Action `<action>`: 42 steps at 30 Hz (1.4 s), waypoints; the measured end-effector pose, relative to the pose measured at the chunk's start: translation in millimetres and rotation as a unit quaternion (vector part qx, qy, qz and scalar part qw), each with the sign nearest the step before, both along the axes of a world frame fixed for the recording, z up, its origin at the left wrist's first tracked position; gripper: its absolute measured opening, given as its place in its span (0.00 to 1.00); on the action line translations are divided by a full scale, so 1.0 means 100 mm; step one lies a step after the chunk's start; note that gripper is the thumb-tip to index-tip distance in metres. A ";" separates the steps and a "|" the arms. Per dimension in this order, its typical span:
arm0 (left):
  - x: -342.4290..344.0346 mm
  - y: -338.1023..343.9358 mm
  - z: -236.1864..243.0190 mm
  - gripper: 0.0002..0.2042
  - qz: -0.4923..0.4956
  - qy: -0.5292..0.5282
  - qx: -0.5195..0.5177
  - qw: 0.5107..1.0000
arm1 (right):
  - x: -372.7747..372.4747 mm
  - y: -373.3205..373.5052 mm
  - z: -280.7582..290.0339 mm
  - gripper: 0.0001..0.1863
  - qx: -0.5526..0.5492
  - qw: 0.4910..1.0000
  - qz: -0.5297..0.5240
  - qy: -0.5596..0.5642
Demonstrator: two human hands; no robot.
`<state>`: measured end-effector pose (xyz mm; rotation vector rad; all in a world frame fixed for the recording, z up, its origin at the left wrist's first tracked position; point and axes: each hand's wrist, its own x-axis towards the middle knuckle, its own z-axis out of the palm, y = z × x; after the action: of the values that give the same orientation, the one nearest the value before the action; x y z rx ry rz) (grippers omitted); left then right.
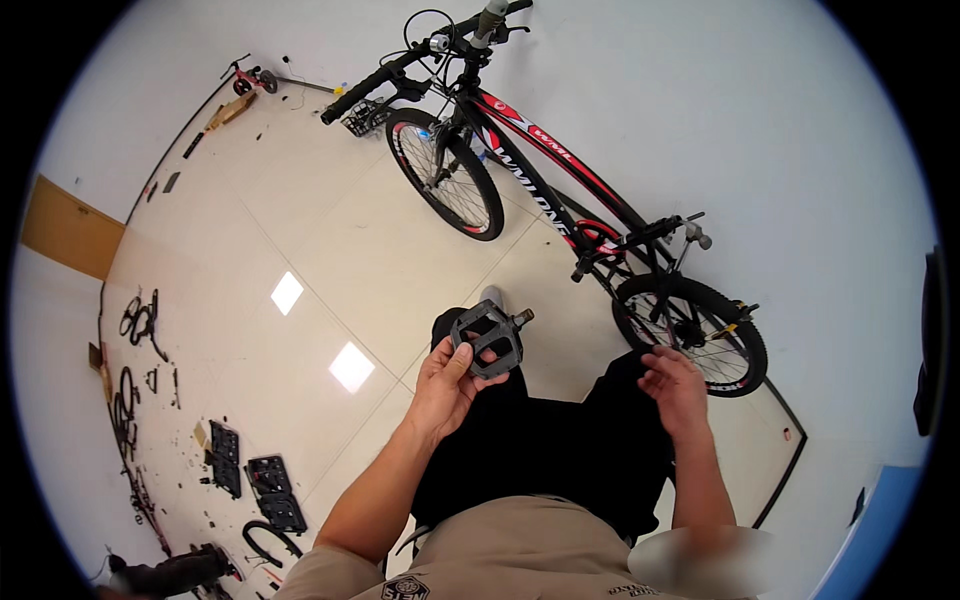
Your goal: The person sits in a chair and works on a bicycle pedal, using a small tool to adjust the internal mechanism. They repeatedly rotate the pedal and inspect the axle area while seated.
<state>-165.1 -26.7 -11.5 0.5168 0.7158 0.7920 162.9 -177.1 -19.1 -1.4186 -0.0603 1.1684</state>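
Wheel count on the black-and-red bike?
2: the front wheel, below the handlebar, and the rear wheel, just beyond the right hand. Neither is fully hidden.

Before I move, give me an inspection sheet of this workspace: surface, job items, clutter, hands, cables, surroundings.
Surface: pale tiled floor with two bright reflections.
Job items: dark pedal, axle end toward the right; black-and-red bicycle standing beside the white wall.
Clutter: two open black cases and scattered bicycle parts, on the left.
Hands: left hand grips the pedal; right hand empty, fingers loosely curled.
Cables: thin cables loop by the handlebar; any on the far floor, too small to tell.
Surroundings: brown door, far left.
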 end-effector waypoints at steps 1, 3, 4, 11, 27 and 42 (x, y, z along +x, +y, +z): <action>-0.01 0.03 -0.01 0.11 0.000 -0.021 -0.013 1.000 | 0.04 0.00 -0.03 0.15 0.011 1.000 -0.013 0.002; -0.06 0.08 -0.07 0.11 -0.012 -0.033 -0.019 0.999 | 0.09 0.03 -0.09 0.15 0.021 0.999 -0.038 0.022; -0.08 0.09 -0.08 0.12 -0.013 -0.034 -0.028 0.999 | 0.11 0.06 -0.11 0.15 0.021 0.999 -0.035 0.022; -0.02 0.18 -0.07 0.16 -0.072 -0.081 -0.065 0.992 | 0.23 0.23 -0.30 0.13 0.021 0.999 -0.005 -0.033; -0.23 0.32 -0.23 0.22 0.004 -0.349 -0.213 0.913 | 0.29 0.24 -0.49 0.14 -0.002 1.000 -0.012 -0.027; -0.22 0.35 -0.20 0.22 0.000 -0.354 -0.215 0.910 | 0.32 0.24 -0.53 0.15 0.001 1.000 -0.008 -0.025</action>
<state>-186.9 8.1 -31.3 -0.1829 0.1921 0.7243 195.2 -152.6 -71.6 -1.4445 -0.0862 1.1194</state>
